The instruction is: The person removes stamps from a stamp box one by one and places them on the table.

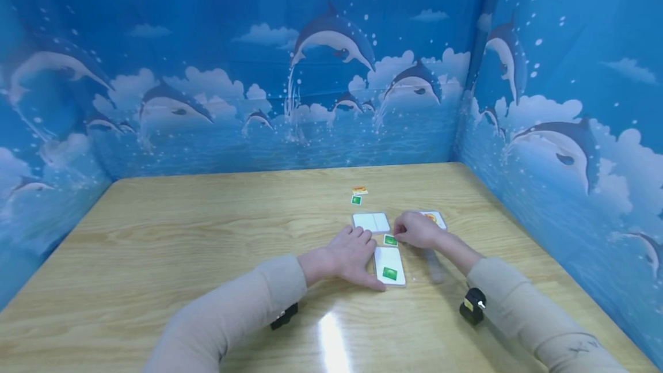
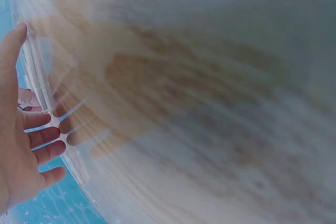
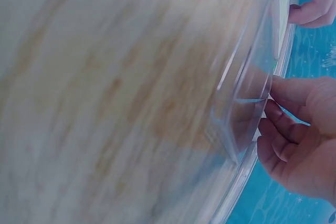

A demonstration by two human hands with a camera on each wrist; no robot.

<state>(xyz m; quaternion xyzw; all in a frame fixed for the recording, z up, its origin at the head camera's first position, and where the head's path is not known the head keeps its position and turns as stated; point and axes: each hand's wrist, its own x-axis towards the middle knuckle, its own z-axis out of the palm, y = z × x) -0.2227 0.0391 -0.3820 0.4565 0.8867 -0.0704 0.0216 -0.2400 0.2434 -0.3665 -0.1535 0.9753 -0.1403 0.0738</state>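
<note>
My left hand (image 1: 353, 255) lies spread on the table beside a white card (image 1: 388, 258) with a green picture near its lower edge. Its thumb reaches the card's near corner; in the left wrist view the fingers of that hand (image 2: 44, 142) are apart and fairly straight. Just above the white card is a small green card (image 1: 391, 240). My right hand (image 1: 418, 229) pinches that card's right edge between thumb and fingertips, the other fingers curled. From the right wrist view, the right hand (image 3: 302, 129) is partly behind a clear plastic case (image 3: 241, 87), and the pinched edge is barely visible.
A blank white card (image 1: 370, 222) with a dividing line lies beyond the hands. Further back are another small green card (image 1: 356, 200) and an orange-yellow card (image 1: 359, 190). A white card with an orange picture (image 1: 434, 219) is partly behind the right hand. Dolphin-print curtains (image 1: 233, 73) border the table.
</note>
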